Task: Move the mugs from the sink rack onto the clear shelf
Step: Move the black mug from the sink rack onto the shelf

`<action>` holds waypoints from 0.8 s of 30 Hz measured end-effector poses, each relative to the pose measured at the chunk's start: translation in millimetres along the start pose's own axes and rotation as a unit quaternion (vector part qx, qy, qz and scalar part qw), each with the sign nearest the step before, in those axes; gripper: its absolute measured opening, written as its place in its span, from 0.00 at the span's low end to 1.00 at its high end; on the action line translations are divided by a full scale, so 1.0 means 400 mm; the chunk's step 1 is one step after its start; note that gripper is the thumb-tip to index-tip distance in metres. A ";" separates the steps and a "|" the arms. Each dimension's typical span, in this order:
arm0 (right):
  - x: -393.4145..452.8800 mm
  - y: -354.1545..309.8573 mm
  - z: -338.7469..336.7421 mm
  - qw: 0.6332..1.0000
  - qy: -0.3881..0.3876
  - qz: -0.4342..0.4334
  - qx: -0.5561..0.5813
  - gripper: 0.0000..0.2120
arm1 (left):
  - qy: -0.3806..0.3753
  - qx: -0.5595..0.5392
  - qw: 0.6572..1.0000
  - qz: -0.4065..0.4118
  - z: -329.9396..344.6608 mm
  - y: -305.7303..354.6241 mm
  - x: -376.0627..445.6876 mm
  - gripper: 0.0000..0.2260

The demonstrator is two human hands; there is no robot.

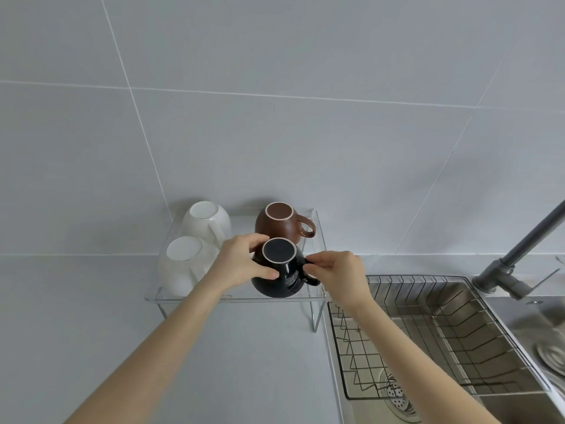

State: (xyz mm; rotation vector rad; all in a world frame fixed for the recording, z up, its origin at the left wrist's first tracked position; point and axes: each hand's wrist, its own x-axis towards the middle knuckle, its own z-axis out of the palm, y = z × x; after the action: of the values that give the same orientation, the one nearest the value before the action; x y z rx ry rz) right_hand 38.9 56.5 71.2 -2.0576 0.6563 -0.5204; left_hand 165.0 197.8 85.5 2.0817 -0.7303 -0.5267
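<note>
A black mug (279, 275) stands upside down at the front right of the clear shelf (195, 296). My left hand (241, 261) wraps its left side. My right hand (339, 270) pinches its handle on the right. Behind it a brown mug (279, 224) sits upside down with its handle pointing right. Two white mugs, one at the back (206, 221) and one in front (183, 264), rest upside down on the shelf's left half. The wire sink rack (428, 332) to the right holds no mugs.
The steel sink (464, 408) lies under the rack, with a drain strainer (396, 393) at its bottom. A dark grey faucet (519, 255) rises at the far right. Grey countertop (91, 316) spreads left of and below the shelf. Tiled wall stands behind.
</note>
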 end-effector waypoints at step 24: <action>0.063 0.015 -0.026 0.997 -0.054 0.027 0.040 0.04 | 0.063 0.090 0.994 0.003 0.009 0.024 -0.060 0.27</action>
State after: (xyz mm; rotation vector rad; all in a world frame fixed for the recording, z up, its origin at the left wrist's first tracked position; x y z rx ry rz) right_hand 51.0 31.5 74.4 -1.9727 0.6147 -0.3953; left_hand 142.3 207.1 93.9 2.2559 -0.7330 -0.3307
